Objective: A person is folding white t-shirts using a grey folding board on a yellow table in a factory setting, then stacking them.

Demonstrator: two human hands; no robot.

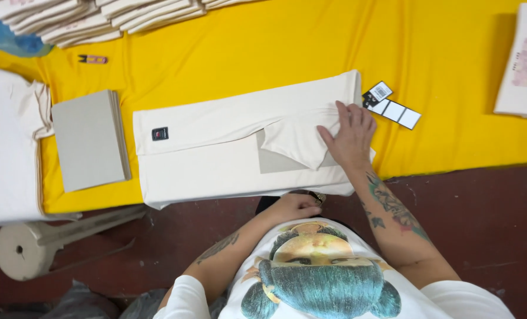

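A cream T-shirt (pixel 216 142) lies partly folded on the yellow-covered table (pixel 287 41), with a grey cardboard sheet (pixel 275 160) showing under its folded sleeve. My right hand (pixel 349 137) lies flat on the sleeve fold near the shirt's right end, fingers spread. My left hand (pixel 296 207) is at the table's near edge, fingers curled on the shirt's lower hem. A small dark label (pixel 160 133) sits on the shirt's left part. Hang tags (pixel 391 104) stick out at the shirt's right end.
A stack of grey cardboard sheets (pixel 89 139) lies left of the shirt. Another cream garment (pixel 6 147) hangs at the far left. Folded cream shirts (pixel 92 18) are piled at the back left, one folded shirt (pixel 523 65) at the right. A cardboard spool (pixel 21 248) lies on the floor.
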